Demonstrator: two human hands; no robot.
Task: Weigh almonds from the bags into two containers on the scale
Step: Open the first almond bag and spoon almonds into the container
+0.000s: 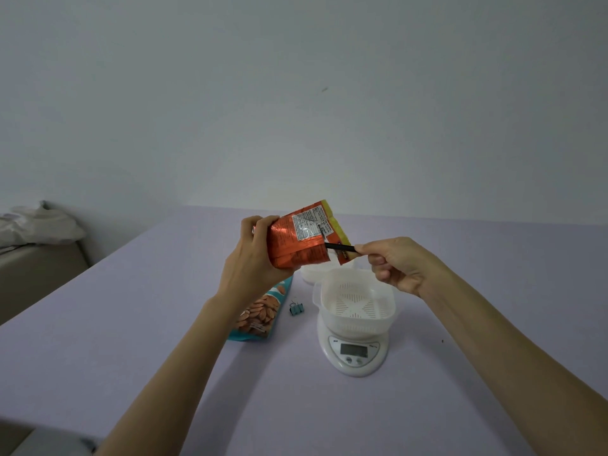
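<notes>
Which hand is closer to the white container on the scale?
Right. The right hand, pinching a black handle, hovers at the far right rim of the white slotted container; the left hand grips the orange bag, raised off to its left.

The foil bag (289,248) I hold is metallic orange with a yellow edge band and a white panel of black print; the thin rod (340,247) I hold is black. The second bag (260,315) is teal with a brown almond picture, the binder clip (296,309) the same teal. The container (358,325) and scale (357,368) are white, the container floor slotted in triangles, the table (131,340) lilac.
</notes>
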